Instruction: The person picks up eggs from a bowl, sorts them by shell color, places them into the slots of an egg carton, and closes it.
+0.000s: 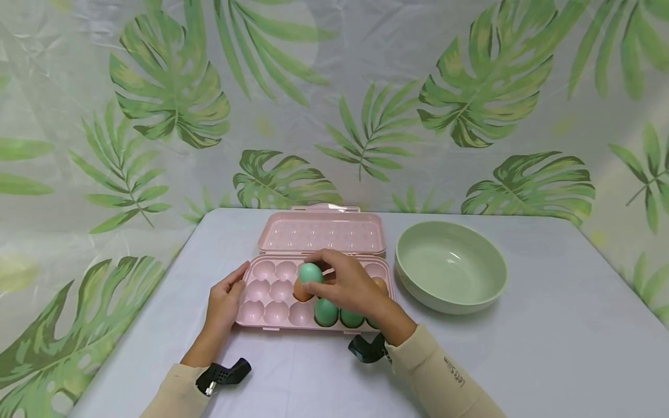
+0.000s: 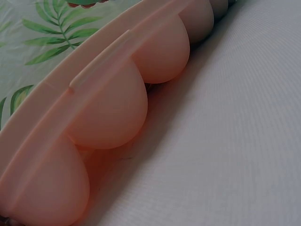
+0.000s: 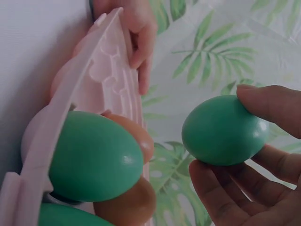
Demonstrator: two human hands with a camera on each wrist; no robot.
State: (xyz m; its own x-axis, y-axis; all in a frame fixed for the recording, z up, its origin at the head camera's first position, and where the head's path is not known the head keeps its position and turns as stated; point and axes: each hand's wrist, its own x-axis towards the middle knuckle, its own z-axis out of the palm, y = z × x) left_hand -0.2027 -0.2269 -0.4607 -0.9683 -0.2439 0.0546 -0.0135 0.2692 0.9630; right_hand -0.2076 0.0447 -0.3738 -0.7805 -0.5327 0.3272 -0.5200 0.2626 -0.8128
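A green egg (image 1: 310,273) is pinched between the thumb and fingers of my right hand (image 1: 351,285), raised over the pink egg box (image 1: 276,313). In the right wrist view the held egg (image 3: 225,131) stands apart from the box. My left hand (image 1: 223,305) holds the box by its left edge. Green eggs (image 1: 326,312) sit in the front row toward the right. Behind them are brown eggs (image 1: 301,292) in the middle row, partly covered by my right hand. The left cups are bare. From the left wrist, the box's rounded underside cups (image 2: 113,108) show.
The box's pink lid (image 1: 321,232) lies opened back behind it. A large pale green bowl (image 1: 450,267) stands to the right of the box on the white-covered table (image 1: 554,325). A leaf-patterned sheet (image 1: 366,69) hangs behind the table.
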